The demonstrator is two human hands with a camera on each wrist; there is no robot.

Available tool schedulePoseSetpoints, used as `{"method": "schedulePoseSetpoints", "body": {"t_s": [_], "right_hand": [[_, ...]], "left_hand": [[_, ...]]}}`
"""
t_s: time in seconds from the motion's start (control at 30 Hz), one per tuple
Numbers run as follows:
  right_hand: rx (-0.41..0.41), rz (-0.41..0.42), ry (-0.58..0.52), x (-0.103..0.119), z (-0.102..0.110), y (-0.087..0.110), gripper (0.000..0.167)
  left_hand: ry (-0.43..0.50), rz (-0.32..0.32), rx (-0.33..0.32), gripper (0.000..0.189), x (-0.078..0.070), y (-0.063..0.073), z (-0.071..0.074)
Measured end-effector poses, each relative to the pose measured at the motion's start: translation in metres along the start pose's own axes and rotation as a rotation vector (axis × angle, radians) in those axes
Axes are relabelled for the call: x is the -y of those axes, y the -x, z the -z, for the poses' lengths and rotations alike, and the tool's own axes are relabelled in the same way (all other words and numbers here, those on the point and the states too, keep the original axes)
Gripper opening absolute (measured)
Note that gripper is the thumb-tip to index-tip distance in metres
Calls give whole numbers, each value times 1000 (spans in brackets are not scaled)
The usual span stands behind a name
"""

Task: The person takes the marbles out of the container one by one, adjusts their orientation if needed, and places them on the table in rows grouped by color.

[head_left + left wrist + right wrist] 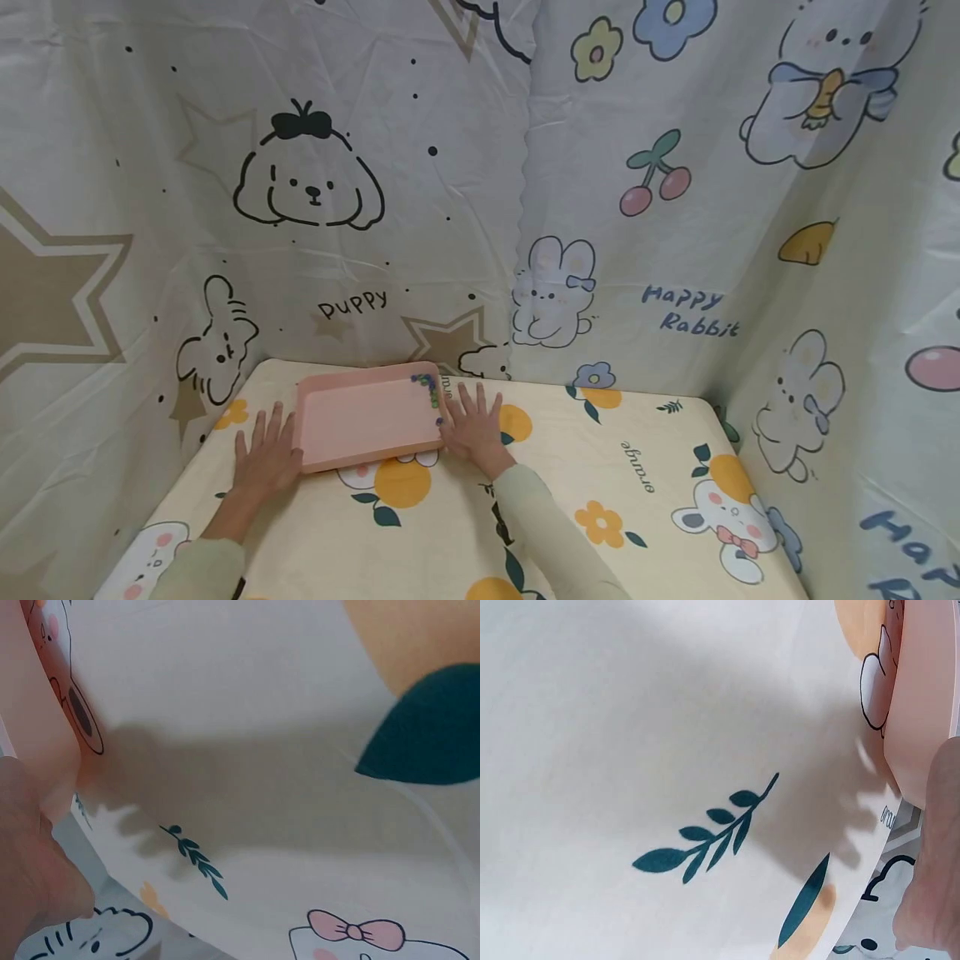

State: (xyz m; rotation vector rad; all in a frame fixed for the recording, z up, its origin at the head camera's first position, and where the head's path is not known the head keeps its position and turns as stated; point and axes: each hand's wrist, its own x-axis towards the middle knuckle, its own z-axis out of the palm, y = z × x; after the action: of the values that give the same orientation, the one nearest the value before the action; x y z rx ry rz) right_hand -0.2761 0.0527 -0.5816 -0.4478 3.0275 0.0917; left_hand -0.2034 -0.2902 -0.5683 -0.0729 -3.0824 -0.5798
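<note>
A shallow pink tray (360, 417) sits between both hands at the back left of the table. Small green and blue beads (433, 392) cluster along its right wall near the far corner. My left hand (266, 458) touches the tray's left side, thumb at the rim and fingers stretched out. On the opposite side, my right hand (476, 433) has its fingers spread, with the thumb at the right rim. In the left wrist view the tray's outer wall (45, 735) meets the left hand (37, 877). The right wrist view shows the right hand (937, 862) against the tray wall (922, 697).
A cream tablecloth (570, 467) printed with oranges, leaves and rabbits covers the table. White cartoon-printed curtains (450, 183) stand behind it and along the sides. The tray's far edge overlaps the back curtain in the head view.
</note>
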Motion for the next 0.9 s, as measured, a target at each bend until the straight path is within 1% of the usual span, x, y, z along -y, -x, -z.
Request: {"method": "schedulePoseSetpoints", "body": {"t_s": [0.17, 0.27, 0.4, 0.57, 0.73, 0.8, 0.9], "right_hand": [[-22, 1, -24, -7, 0, 4, 60], [-34, 5, -25, -10, -1, 5, 61], [-29, -6, -28, -15, -1, 7, 61], [0, -31, -23, -22, 1, 13, 61], [-33, -43, -52, -31, 2, 20, 59], [-52, -50, -74, -36, 0, 23, 58], [-58, -63, -105, -44, -4, 26, 59]], "left_hand": [[-18, 8, 3, 62, -6, -2, -3], [-27, 2, -5, 62, -9, -3, -4], [-45, -6, -20, 62, -14, -5, -6], [-69, -16, -19, 63, -23, -8, -7], [-82, -24, -21, 63, -33, -12, -9], [-84, -32, -28, 63, -37, -14, -11], [-95, -41, -43, 62, -44, -15, -15]]}}
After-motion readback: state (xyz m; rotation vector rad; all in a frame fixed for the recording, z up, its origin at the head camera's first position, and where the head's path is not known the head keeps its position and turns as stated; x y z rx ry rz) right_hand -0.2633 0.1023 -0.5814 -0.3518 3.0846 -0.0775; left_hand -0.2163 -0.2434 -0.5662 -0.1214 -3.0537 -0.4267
